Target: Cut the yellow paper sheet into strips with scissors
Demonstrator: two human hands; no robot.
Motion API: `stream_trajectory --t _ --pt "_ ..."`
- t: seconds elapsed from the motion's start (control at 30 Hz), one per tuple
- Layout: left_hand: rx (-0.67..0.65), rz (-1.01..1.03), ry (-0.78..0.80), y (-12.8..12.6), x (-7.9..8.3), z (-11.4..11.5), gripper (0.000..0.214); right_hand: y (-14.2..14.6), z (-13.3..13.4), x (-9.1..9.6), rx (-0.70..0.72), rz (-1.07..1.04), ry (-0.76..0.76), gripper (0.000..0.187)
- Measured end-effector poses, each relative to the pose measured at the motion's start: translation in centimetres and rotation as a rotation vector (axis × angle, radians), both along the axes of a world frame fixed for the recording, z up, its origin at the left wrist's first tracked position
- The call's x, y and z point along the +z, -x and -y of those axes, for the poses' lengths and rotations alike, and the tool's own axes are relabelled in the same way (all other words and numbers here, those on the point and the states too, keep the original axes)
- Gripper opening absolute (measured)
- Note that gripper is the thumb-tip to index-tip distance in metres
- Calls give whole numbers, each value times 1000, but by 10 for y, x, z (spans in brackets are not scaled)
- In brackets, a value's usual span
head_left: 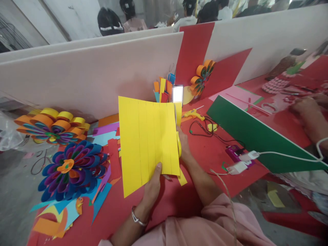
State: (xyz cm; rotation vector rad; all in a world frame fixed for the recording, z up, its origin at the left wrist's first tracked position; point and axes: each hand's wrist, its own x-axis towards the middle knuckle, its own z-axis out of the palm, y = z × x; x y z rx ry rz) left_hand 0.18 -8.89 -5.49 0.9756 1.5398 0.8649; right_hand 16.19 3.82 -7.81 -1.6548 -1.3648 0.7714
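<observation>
My left hand (154, 182) grips the lower edge of a yellow paper sheet (146, 143), thumb on top and fingers hidden beneath. Dark parallel lines run down the sheet. At its right edge my right hand (183, 145) is closed on yellow-handled scissors (179, 143), partly hidden behind the paper. The blades lie along that edge, and a narrow yellow strip (178, 114) shows just beyond them. Another yellow strip (182, 178) lies on the red table below the sheet.
Paper flowers, one orange (52, 126) and one blue-purple (73, 169), stand left among paper scraps (57, 218). A yellow glue gun (194, 115), its cord and a purple power strip (237, 153) lie right. A green board (256, 140) borders a co-worker's hand (306, 107).
</observation>
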Motion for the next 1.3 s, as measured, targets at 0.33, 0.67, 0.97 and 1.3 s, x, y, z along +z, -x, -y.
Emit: stream_trajectory --t 0.33,0.67,0.97,1.3 --pt "-22 62 -20 -5 0 2 56 -8 0 2 -47 -98 -35 28" --pt "-25 44 -19 -5 -5 2 55 -7 1 5 -24 -98 -45 26" --pt "-64 0 -27 -6 -4 4 61 -4 -1 1 -41 -89 -63 28" --pt "20 -20 -16 -1 -23 3 64 -6 -2 -6 -46 -63 -133 22"
